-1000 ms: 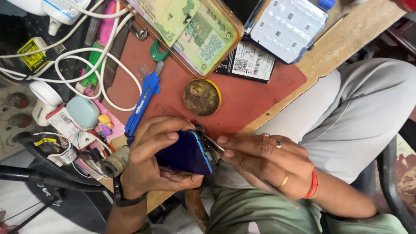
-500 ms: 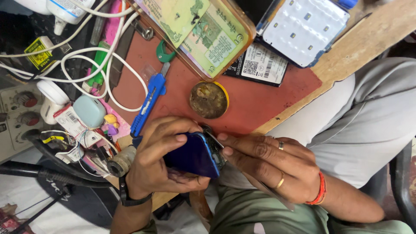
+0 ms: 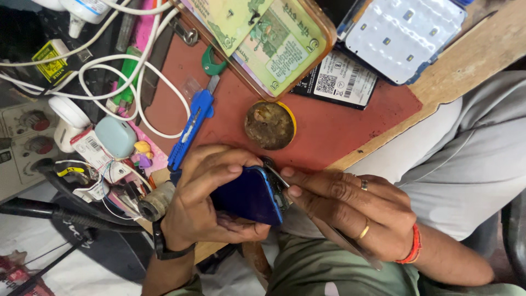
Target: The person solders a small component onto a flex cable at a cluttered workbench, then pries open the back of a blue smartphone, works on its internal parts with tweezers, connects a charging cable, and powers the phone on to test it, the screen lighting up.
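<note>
My left hand (image 3: 200,200), with a black band at the wrist, grips a dark blue phone (image 3: 249,194) by its back, just above the table's front edge. My right hand (image 3: 350,211), with two rings and a red wrist thread, holds a thin metal tool (image 3: 342,241). The tool's tip rests at the phone's right edge, where the fingertips also press. Both hands hover over my lap in green trousers.
Behind the hands, a red mat (image 3: 339,131) carries a round brown tin (image 3: 269,125), a blue utility knife (image 3: 189,131), a black battery (image 3: 334,79), a clear box of banknotes (image 3: 268,44) and a white keypad panel (image 3: 402,35). White cables (image 3: 109,71) and small parts crowd the left.
Both hands and the phone have stayed together. The phone has tilted a little and the right fingertips have closed in on its edge. The view has drawn slightly nearer.
</note>
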{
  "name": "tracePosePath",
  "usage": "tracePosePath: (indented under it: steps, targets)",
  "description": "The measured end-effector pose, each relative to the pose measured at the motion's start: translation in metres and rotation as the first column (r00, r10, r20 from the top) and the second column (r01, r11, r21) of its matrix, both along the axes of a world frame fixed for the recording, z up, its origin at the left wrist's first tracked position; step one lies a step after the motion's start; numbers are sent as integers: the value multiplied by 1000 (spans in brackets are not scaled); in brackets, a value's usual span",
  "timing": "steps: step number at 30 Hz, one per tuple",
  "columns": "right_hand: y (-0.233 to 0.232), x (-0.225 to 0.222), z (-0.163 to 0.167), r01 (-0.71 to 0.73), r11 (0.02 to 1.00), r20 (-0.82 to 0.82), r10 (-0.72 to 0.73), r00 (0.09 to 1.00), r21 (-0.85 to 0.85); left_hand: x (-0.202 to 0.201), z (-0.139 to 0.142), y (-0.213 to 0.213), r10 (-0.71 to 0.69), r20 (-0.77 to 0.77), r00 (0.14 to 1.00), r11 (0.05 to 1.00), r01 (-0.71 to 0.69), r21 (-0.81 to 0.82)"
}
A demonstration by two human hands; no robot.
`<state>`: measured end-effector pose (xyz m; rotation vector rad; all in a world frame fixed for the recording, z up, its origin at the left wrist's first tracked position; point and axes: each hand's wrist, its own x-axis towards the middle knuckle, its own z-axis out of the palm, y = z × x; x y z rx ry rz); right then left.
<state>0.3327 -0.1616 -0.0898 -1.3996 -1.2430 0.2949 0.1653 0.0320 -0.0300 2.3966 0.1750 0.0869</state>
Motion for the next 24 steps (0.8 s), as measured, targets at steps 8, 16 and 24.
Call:
tracePosePath:
  steps: [8,16,24]
  targets:
    - [0,2,-1,-31,999,-9,31,999,7,3,-3,-1,4,31,999,1000,-4,-16]
    - [0,0,-2,-48,999,-26,48,998,13,-1,-1,2,-10,3,1000,1000,10,-13]
    - [3,1,1,-44,999,-21,43,999,-7,-2,-1,2,-10,16,1000,1000,10,-7]
